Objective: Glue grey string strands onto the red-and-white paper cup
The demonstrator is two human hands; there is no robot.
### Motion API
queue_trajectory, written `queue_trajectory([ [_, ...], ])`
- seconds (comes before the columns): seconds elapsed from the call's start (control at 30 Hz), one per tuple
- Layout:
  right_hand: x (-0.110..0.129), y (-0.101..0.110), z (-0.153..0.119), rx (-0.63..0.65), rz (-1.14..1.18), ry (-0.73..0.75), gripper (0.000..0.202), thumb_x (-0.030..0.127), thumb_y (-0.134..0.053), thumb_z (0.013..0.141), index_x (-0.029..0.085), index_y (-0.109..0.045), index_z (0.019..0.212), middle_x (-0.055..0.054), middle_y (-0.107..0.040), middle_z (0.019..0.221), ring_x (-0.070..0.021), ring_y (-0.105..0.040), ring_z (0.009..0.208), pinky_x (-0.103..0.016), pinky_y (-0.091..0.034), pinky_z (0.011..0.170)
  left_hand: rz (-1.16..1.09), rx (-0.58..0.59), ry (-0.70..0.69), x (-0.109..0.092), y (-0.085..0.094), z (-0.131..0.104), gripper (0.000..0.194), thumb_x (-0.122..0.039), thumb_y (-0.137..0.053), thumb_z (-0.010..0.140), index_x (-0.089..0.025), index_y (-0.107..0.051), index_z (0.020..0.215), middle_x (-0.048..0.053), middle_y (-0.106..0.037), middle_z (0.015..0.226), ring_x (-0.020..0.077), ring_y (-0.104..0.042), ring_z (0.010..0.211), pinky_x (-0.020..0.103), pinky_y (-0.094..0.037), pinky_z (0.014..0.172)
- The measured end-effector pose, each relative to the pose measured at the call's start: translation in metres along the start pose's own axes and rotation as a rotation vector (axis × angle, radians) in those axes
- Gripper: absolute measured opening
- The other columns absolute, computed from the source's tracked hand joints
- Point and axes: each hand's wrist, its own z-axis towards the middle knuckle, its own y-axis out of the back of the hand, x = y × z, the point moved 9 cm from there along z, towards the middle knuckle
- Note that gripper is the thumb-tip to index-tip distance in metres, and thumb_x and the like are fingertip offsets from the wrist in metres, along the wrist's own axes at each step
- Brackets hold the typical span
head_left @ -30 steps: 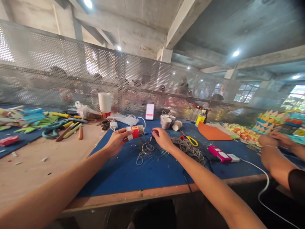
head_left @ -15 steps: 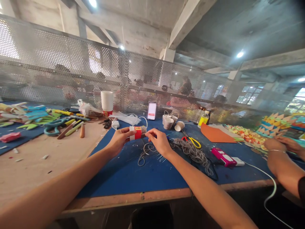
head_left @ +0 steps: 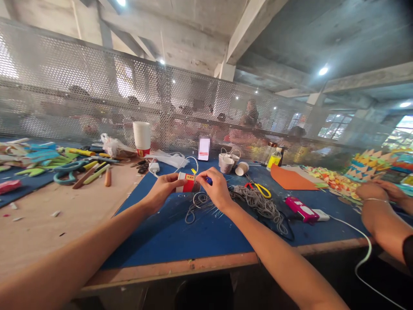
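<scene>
My left hand [head_left: 163, 189] is closed around a red and white paper cup [head_left: 186, 182] lying on its side above the blue mat. Grey cord wraps the cup's right end, partly behind my fingers. At that end my right hand [head_left: 213, 185] pinches the grey cord, thumb and fingertips together. A loose loop of cord [head_left: 191, 215] hangs onto the mat below, and a tangled pile of grey cord [head_left: 263, 204] lies to the right. Yellow and red-handled scissors [head_left: 263, 190] rest beside that pile.
Behind stand stacked paper cups [head_left: 142, 137], a propped phone [head_left: 204, 149], small cord-wrapped cups [head_left: 226, 163] and a yellow-labelled bottle [head_left: 274, 159]. Carving tools [head_left: 93, 174] lie left. A magenta device [head_left: 301, 209] trails a white cable. Another person's hands [head_left: 376, 191] work on the right.
The cup has turned slightly in my left hand. My right hand has rolled over at the cup's end, its fingers now higher. The view has shifted a little.
</scene>
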Motion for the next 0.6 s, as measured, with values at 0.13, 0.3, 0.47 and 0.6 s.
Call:
queue_trajectory([
  [0.13, -0.0006, 0.0016, 0.0000, -0.016, -0.020, -0.013, 0.009, 0.027, -0.069, 0.100, 0.023, -0.074, 0.094, -0.004, -0.069, 0.098, -0.0190, -0.067, 0.099, -0.031, -0.051, 0.092, 0.022, 0.020, -0.007, -0.0008, -0.0043, -0.0006, 0.033, -0.038, -0.092, 0.066, -0.018, -0.086, 0.092, 0.012, -0.083, 0.091, 0.0262, -0.075, 0.075, 0.034, -0.056, 0.066],
  [0.3, -0.0016, 0.0007, -0.0001, 0.010, -0.029, -0.058, 0.012, 0.028, -0.066, 0.101, 0.023, -0.074, 0.093, -0.004, -0.069, 0.101, -0.0177, -0.068, 0.098, -0.029, -0.052, 0.090, 0.040, 0.022, -0.003, -0.0001, -0.0048, -0.0005, 0.030, -0.036, -0.092, 0.065, -0.019, -0.086, 0.089, 0.010, -0.082, 0.085, 0.0240, -0.073, 0.072, 0.033, -0.055, 0.066],
  [0.47, -0.0033, 0.0011, -0.0011, 0.007, -0.026, -0.080, 0.013, 0.029, -0.066, 0.102, 0.023, -0.074, 0.094, -0.002, -0.069, 0.100, -0.0156, -0.067, 0.095, -0.026, -0.052, 0.086, 0.060, 0.040, -0.029, -0.0014, -0.0055, -0.0012, 0.029, -0.035, -0.090, 0.067, -0.019, -0.086, 0.092, 0.010, -0.082, 0.087, 0.0235, -0.072, 0.071, 0.031, -0.053, 0.063],
  [0.6, -0.0041, 0.0010, -0.0015, 0.011, -0.031, -0.093, 0.014, 0.030, -0.066, 0.102, 0.024, -0.075, 0.094, -0.003, -0.069, 0.099, -0.0158, -0.068, 0.094, -0.026, -0.052, 0.086, 0.071, 0.055, -0.041, -0.0017, -0.0063, -0.0014, 0.029, -0.035, -0.089, 0.069, -0.020, -0.086, 0.092, 0.010, -0.082, 0.089, 0.0229, -0.071, 0.071, 0.031, -0.053, 0.064],
])
